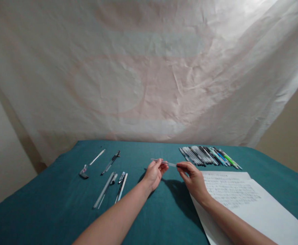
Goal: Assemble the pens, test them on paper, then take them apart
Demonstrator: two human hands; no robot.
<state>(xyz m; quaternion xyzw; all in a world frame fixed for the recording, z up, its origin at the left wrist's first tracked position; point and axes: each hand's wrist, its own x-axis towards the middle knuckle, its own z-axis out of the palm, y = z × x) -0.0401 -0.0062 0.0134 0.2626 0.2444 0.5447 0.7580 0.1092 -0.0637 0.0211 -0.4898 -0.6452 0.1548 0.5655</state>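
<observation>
My left hand (pixel 154 174) is closed around the middle of a slim clear pen (pixel 171 164), held level above the cloth. The pen's left end sticks out past my left fingers. At its right end, my right hand (pixel 192 178) pinches a small dark piece between thumb and fingertips. Whether that piece is joined to the pen or apart from it, I cannot tell. Below and right of my right hand lies a sheet of handwritten paper (pixel 241 200).
A row of pens (pixel 205 156) lies at the back right. Clear tubes (pixel 104 190), a small cap (pixel 121 177) and a white-and-black pen (pixel 121 188) lie at left. Farther left are a dark clear pen (pixel 110 163), a white stick (pixel 97 157) and a small dark object (pixel 83 173).
</observation>
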